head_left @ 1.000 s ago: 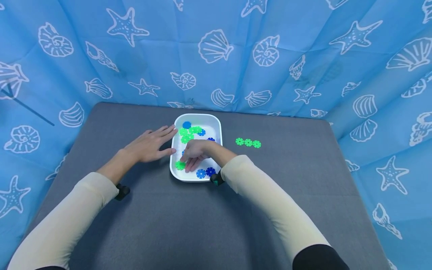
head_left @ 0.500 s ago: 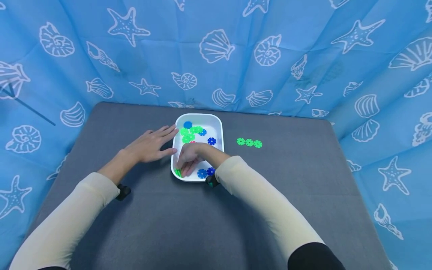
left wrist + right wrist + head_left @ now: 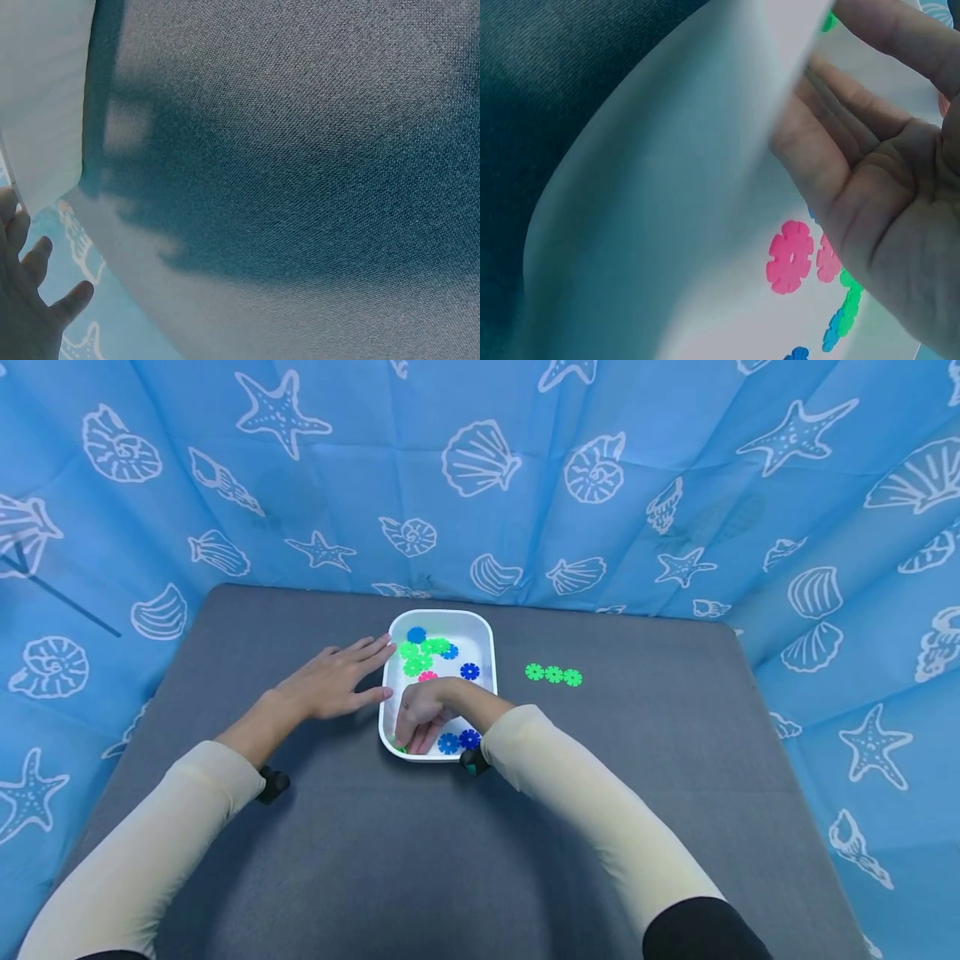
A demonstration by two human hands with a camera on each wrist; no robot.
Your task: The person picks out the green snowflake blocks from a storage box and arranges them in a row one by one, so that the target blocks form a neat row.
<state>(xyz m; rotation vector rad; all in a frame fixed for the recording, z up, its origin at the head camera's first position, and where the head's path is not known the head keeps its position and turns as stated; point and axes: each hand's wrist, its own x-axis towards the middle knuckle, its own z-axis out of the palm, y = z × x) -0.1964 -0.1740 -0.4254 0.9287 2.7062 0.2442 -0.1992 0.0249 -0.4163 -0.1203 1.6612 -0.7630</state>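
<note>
1 green disc point(image 3: 402, 748) is apparently being picked from the near-left corner of the white tray point(image 3: 468, 627) by the right hand point(image 3: 424, 712), its fingers bent down; any hold cannot be told. The rim is touched by the left hand point(image 3: 330, 682), fingers straight. Next, a firm pinch seems needed.

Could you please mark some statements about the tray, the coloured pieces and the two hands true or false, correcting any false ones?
1. Three green pieces lie in a row on the table, to the right of the tray. True.
2. No hand is inside the tray. False: the right hand reaches down into it.
3. The left hand is at the tray's left edge. True.
4. Every piece in the tray is green. False: blue pieces and pink pieces lie there too.
5. The cloth behind the table is plain red. False: the cloth is blue with white shells and starfish.
</note>
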